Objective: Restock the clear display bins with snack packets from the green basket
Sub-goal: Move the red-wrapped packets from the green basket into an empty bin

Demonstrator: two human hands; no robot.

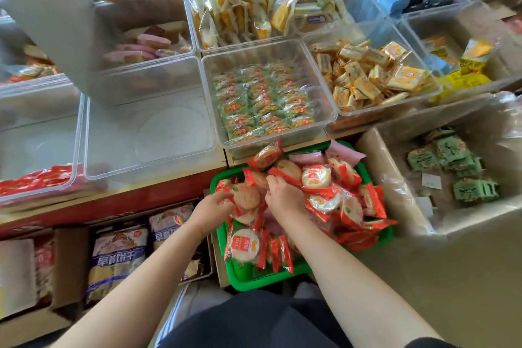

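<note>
I see both hands reaching down into the green basket (243, 277), which sits low in front of the shelf and is heaped with red-edged round cracker packets (316, 178). The left hand (210, 210) curls its fingers around a packet at the basket's left edge — the right hand (285, 195) pinches into the pile beside it. Just above the basket, a clear display bin (147, 127) stands bare; the bin to its right (268, 102) holds green-wrapped packets in rows.
</note>
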